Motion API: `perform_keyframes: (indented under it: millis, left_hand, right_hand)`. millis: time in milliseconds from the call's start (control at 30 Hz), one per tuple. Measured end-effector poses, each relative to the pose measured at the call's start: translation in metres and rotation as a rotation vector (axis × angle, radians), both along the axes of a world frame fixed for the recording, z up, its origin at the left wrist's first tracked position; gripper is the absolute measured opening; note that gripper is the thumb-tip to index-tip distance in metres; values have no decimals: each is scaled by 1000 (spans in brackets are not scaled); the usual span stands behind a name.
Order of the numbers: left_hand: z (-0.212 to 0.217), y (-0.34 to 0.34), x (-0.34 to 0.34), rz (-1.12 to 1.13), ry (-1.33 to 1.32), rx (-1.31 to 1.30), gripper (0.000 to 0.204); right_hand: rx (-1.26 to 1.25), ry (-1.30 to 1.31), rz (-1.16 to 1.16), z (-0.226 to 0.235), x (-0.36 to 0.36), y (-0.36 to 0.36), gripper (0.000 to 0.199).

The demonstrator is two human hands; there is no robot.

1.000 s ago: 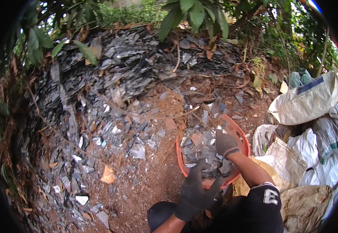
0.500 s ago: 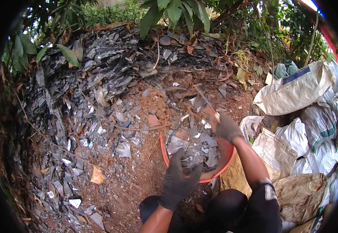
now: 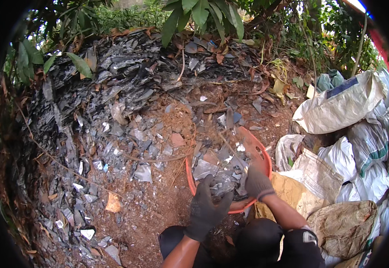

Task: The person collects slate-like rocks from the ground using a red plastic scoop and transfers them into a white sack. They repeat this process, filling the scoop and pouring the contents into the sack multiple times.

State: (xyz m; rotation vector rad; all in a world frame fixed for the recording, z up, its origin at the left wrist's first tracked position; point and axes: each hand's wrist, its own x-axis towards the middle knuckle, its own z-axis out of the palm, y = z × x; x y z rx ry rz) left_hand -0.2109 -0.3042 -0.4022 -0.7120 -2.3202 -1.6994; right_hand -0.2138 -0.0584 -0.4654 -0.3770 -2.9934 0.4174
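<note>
**2 gloved hands at a basin of grey shards**

The orange basin [image 3: 262, 154] sits on bare red soil, tilted against the foot of a slope of grey shards [image 3: 109, 102]. It is part full of the same flat grey pieces [image 3: 212, 172], with dry stems and roots mixed in.

The left hand [image 3: 207, 209], in a dark glove, rests at the near rim with fingers spread and half curled over the load; whether its grip has closed on a piece I cannot tell. The right hand [image 3: 258, 182], also gloved, lies on the rim just right of it, fingers curled down; it seems to clasp the rim, though the hold is hidden.

The pieces look thin, stiff and brittle, with sharp broken edges, so they would likely snap or cut under a squeeze; flat faces are the safer hold. The loaded basin probably weighs a fair bit, and 2 opposite points on its rim look the best purchase.

Right of the grip, white woven sacks [image 3: 351, 107] and a tan sack [image 3: 337, 223] crowd close. Left of it lies open soil; beyond it, the heap and leafy branches [image 3: 203, 13].
</note>
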Motion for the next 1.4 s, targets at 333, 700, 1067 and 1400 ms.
perform_keyframes:
  millis: [333, 700, 1067, 1400]
  left_hand:
    - [11, 5, 14, -54, 26, 35, 71]
    - [30, 3, 36, -93, 16, 11, 74]
    - [29, 0, 23, -125, -28, 67, 66]
    - [23, -15, 22, -23, 70, 54, 75]
  right_hand:
    - [-386, 126, -233, 25, -45, 52, 36]
    - [-161, 126, -219, -85, -183, 16, 25]
    - [750, -412, 455, -30, -201, 70, 32]
    - [107, 5, 84, -16, -105, 4, 26]
